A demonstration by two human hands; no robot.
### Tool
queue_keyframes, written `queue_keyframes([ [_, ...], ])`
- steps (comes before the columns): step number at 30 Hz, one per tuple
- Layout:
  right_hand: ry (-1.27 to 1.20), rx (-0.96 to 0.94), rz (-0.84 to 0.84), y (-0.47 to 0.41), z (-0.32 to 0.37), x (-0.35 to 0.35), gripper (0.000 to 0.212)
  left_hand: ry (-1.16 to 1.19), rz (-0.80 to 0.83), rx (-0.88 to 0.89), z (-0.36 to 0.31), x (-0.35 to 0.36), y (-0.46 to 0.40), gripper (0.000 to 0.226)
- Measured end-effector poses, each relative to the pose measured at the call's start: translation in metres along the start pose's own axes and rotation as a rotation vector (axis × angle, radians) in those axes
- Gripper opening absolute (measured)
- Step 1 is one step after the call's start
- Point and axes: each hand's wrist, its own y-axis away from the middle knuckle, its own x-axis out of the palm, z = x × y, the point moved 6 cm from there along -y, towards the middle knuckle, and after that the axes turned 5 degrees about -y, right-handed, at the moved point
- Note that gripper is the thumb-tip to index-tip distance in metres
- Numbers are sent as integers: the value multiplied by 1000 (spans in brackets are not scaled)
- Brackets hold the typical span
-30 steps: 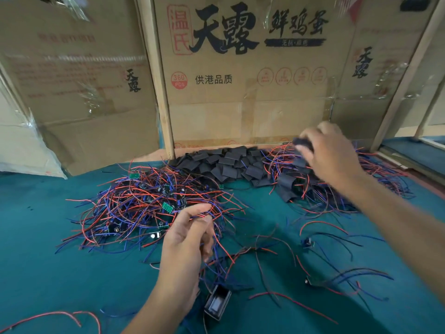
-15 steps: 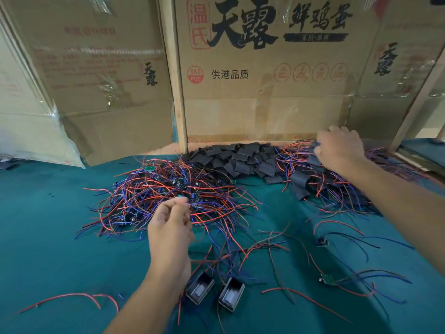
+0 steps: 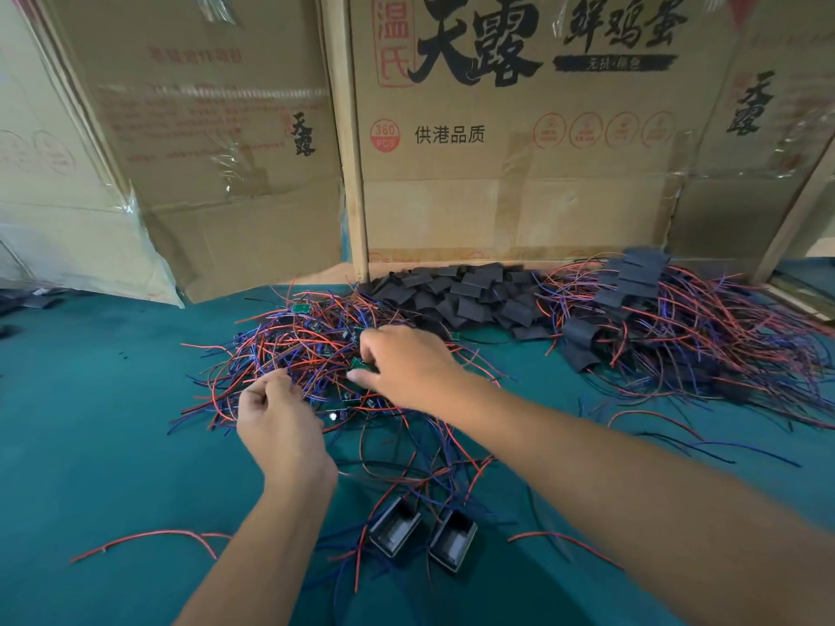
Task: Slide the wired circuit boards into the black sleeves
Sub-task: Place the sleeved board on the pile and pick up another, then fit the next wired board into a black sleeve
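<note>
A tangled heap of small green circuit boards with red and blue wires (image 3: 293, 350) lies in the middle of the teal table. My right hand (image 3: 406, 368) reaches into it and pinches a green circuit board (image 3: 359, 364) between thumb and fingers. My left hand (image 3: 280, 422) is at the heap's near edge, fingers curled round some wires. A pile of empty black sleeves (image 3: 465, 295) lies behind the heap against the cardboard. To the right sits a pile of sleeved boards with trailing wires (image 3: 668, 327).
Two small black box-shaped parts (image 3: 422, 537) lie near the front among loose wires. A single red wire (image 3: 149, 537) lies at the front left. Cardboard boxes (image 3: 497, 151) wall off the back of the teal table (image 3: 90, 422). A wooden frame edge (image 3: 795, 300) borders the right.
My right hand has left the sleeved pile at the right and moved left into the wire heap, taking a green board. My left hand stays at the heap's near edge.
</note>
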Motion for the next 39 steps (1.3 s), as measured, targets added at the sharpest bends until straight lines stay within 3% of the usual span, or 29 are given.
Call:
queue_keyframes([
  [5,256,26,-143,-19,13,19,46,-1,33,-8,3,3,3,17],
  [10,120,143,-169,-12,2,16,36,-13,72,-23,5,6,6,16],
  [15,189,6,-265,14,12,-17,30,-36,125,-24,3,11,11,12],
  [22,-8,154,-246,49,-1,-66,29,-198,515,170,-5,40,43,24],
  [28,-112,-91,-258,79,24,-93,21,-122,848,251,-13,53,70,40],
  [31,-63,-267,-171,89,32,-83,22,-57,839,200,-10,53,73,40],
  [33,-171,-298,-112,90,20,-83,27,-21,782,156,-6,52,71,31],
  [36,-429,-97,-184,71,-36,-97,25,-43,707,154,-6,48,65,18],
  [39,-234,223,-218,34,-124,-95,17,-158,664,251,-10,47,61,13],
])
